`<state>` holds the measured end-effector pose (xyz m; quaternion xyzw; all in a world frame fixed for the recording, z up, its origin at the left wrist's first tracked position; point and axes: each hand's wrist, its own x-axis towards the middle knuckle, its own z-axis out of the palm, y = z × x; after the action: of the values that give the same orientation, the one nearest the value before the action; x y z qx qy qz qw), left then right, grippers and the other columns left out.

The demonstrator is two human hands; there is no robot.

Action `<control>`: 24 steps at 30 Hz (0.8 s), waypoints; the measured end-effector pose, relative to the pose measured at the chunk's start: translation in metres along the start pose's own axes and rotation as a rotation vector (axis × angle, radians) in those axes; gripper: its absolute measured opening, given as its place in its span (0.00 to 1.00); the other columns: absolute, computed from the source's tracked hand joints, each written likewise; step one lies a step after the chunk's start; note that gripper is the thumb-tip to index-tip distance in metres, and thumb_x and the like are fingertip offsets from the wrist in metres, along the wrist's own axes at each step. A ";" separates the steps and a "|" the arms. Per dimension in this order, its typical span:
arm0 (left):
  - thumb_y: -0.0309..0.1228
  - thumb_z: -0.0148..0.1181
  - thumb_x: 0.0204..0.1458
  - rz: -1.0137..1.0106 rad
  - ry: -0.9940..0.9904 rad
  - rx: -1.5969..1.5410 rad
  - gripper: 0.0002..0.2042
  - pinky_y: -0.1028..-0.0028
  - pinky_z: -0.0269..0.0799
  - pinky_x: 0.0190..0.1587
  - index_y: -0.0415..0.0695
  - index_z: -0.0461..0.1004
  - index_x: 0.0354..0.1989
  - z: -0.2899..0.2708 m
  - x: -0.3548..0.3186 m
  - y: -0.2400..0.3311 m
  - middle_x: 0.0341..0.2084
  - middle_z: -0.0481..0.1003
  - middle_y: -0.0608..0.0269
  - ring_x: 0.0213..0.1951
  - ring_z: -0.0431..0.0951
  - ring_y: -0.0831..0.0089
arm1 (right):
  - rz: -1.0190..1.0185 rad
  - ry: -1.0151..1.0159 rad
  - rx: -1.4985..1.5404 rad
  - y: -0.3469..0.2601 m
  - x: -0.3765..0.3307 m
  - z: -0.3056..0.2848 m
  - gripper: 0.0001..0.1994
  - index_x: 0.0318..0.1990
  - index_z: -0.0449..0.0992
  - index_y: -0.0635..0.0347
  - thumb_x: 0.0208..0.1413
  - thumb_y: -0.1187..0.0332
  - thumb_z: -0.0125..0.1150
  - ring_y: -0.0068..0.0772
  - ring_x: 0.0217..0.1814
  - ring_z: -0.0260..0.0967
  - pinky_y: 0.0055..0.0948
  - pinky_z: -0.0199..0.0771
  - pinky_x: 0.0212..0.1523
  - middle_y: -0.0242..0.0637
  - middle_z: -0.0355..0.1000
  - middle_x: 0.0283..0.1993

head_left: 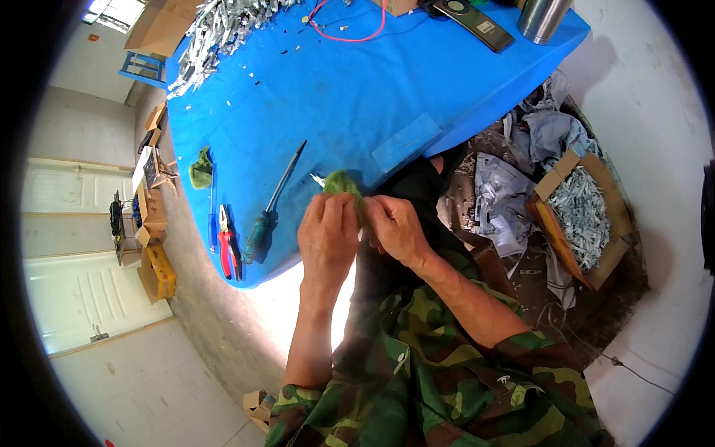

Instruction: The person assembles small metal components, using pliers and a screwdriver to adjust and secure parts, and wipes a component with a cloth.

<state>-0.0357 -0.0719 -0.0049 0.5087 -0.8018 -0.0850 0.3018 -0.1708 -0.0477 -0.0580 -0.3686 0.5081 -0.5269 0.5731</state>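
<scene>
Two bare hands meet at the near edge of the blue tabletop (pixel 350 97), both closed on a small green cloth-like piece (pixel 343 183) held between them. The left hand (pixel 328 235) pinches it from below-left with fingers curled; the right hand (pixel 393 227) grips its right side, and a small pale bit sticks out at the piece's left. Just left of the hands lies a screwdriver with a green handle (pixel 269 212), then red-handled pliers (pixel 226 249) and another green scrap (pixel 201 168). A cardboard box of silvery metal parts (pixel 585 212) sits on the floor to the right.
</scene>
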 end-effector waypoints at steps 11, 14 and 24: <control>0.23 0.64 0.61 0.009 0.128 0.045 0.02 0.58 0.75 0.37 0.38 0.80 0.40 0.002 0.028 -0.032 0.34 0.78 0.51 0.34 0.80 0.50 | 0.263 -0.111 0.222 -0.006 0.004 -0.003 0.24 0.31 0.75 0.63 0.74 0.53 0.48 0.18 0.16 0.65 0.23 0.62 0.15 0.27 0.66 0.20; 0.22 0.64 0.60 -0.104 0.115 -0.013 0.02 0.59 0.76 0.38 0.38 0.80 0.40 -0.005 0.025 -0.030 0.35 0.79 0.51 0.35 0.81 0.50 | 0.295 -0.113 0.226 -0.004 0.005 -0.005 0.24 0.31 0.75 0.63 0.75 0.53 0.47 0.20 0.15 0.64 0.24 0.62 0.15 0.27 0.65 0.21; 0.21 0.65 0.59 -0.016 -0.023 -0.101 0.04 0.60 0.77 0.39 0.38 0.81 0.41 0.000 0.002 0.003 0.36 0.79 0.51 0.36 0.82 0.50 | 0.275 -0.111 0.295 0.001 0.007 -0.007 0.23 0.31 0.73 0.61 0.74 0.53 0.44 0.26 0.13 0.64 0.28 0.61 0.14 0.30 0.64 0.20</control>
<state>-0.0390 -0.0725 -0.0029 0.4981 -0.7959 -0.1334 0.3172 -0.1779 -0.0537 -0.0623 -0.2362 0.4386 -0.4913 0.7144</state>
